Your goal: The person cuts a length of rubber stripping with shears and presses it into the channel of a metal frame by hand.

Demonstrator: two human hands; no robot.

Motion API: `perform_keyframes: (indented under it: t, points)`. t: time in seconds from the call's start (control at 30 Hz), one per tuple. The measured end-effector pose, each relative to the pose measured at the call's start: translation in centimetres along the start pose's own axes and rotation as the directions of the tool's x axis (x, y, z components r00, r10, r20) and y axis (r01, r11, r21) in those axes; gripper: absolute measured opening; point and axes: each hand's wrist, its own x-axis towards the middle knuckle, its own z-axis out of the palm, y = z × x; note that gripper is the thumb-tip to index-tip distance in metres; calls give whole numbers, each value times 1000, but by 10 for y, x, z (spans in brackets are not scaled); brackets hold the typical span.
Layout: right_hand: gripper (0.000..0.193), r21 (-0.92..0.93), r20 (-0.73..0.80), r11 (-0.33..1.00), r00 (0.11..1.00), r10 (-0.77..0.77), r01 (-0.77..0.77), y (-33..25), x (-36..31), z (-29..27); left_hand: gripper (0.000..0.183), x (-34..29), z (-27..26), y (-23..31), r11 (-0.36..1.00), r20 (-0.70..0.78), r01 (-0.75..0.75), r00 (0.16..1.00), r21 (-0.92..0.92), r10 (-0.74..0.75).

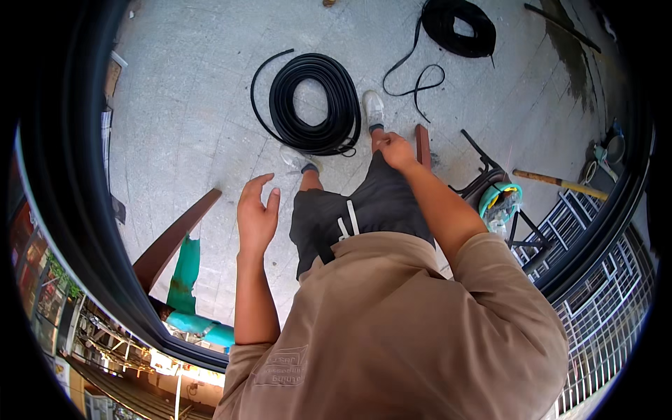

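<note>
My left hand (257,214) is raised off to the left of my shorts, its thumb and fingers apart, with nothing in it. At my right knee, by the hem of my dark shorts (392,203), my right hand (396,151) has its fingers curled in; whether they pinch the cloth is hidden. In front of my feet lies a thick coil of black hose or cable (283,101) on the grey floor, one loose end curving round its left side. Neither hand touches it. A second black coil (483,38) of flatter strip lies farther off to the right, its tail looped on the floor.
A brown beam (178,238) and a torn green sheet (185,276) are at my left. To my right are a reddish-brown bar (423,145), a black frame-like object (486,175), a turquoise bucket-like container (514,194), a wooden handle (560,183) and white metal grilles (605,301).
</note>
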Motion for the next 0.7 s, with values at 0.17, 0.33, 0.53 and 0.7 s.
perform_keyframes:
  t: [0.17,0.33,0.53,0.7]
  points:
    - [41,116,111,993,994,21,-34,-34,29,44,40,54,83,-106,944,160,316,941,-98,-299]
    - [48,-108,291,994,956,41,-10,-9,79,100,40,79,130,-199,727,344,653,746,-212,-570]
    - [46,-365,605,931,766,216,25,24,146,187,42,138,190,-310,611,389,775,618,-159,-683]
    - [40,-480,623,874,729,284,71,49,179,269,40,207,240,-413,670,331,728,673,-142,-661]
